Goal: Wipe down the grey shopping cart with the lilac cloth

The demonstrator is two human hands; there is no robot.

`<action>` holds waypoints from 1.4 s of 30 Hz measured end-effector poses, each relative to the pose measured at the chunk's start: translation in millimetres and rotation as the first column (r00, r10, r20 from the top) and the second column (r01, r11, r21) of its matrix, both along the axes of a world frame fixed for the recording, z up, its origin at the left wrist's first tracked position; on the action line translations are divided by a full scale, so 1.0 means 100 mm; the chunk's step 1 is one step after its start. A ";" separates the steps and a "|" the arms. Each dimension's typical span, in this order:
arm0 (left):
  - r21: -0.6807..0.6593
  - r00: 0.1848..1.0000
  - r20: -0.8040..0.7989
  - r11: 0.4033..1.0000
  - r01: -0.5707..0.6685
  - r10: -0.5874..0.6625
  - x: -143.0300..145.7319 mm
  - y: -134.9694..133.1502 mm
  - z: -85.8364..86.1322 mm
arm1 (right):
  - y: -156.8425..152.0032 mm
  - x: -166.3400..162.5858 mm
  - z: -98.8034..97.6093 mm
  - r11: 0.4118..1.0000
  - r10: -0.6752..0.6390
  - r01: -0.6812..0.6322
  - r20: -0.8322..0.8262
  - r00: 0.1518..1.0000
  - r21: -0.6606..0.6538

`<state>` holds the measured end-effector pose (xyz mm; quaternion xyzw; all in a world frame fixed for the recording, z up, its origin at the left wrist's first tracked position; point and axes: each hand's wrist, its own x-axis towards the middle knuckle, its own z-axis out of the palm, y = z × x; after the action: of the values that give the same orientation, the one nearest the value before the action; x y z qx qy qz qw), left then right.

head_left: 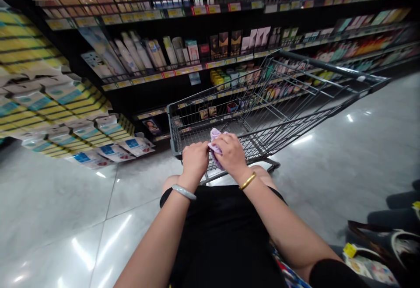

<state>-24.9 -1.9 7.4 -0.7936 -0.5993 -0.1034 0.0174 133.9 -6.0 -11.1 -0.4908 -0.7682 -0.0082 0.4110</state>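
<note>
A grey wire shopping cart (285,124) stands crosswise just in front of my knees, its handle to the right. My left hand (196,160) is closed over the near top rim of the cart, with a pale bangle at the wrist. Beside it, my right hand (231,151) grips a crumpled light purple cloth (215,135) against the same rim. Part of the cloth hangs below the fingers, and the rest is hidden by the hand. A gold bangle circles the right wrist. The visible part of the cart's basket shows bare wire mesh.
Behind the cart, store shelves (183,71) hold rows of boxes, bottles and tubes above price tags. Stacked yellow-and-white packs (78,104) rise at the left. Dark containers with goods (374,257) stand at the lower right. The shiny tiled floor (75,209) reflects ceiling lights.
</note>
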 end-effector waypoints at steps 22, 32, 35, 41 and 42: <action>0.079 1.000 0.007 0.997 0.004 -0.005 -0.15 -0.14 -0.08 | 0.00 0.03 0.12 0.970 -0.242 0.241 -0.032 0.970 -0.041; 0.191 0.993 0.087 0.979 0.063 -0.081 -0.28 -0.23 -0.15 | -0.11 0.05 0.10 0.989 -0.142 0.145 0.072 0.987 -0.041; 0.261 0.986 0.166 0.965 -0.015 -0.030 -0.29 -0.26 -0.22 | -0.09 0.08 0.14 0.971 -0.234 0.237 0.072 0.970 -0.040; 0.271 0.990 0.142 0.962 -0.044 0.006 -0.27 -0.23 -0.31 | -0.20 -0.30 0.07 0.998 0.048 -0.042 0.122 0.991 -0.054; 0.273 0.990 0.140 0.961 -0.034 -0.005 -0.28 -0.23 -0.31 | -0.20 -0.29 0.05 0.997 0.065 -0.060 0.120 0.991 -0.045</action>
<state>-52.8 -24.9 -23.4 -0.7699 -0.5847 -0.2406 0.0860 105.1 -26.1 -5.6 -0.4736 -0.8068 -0.0093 0.3531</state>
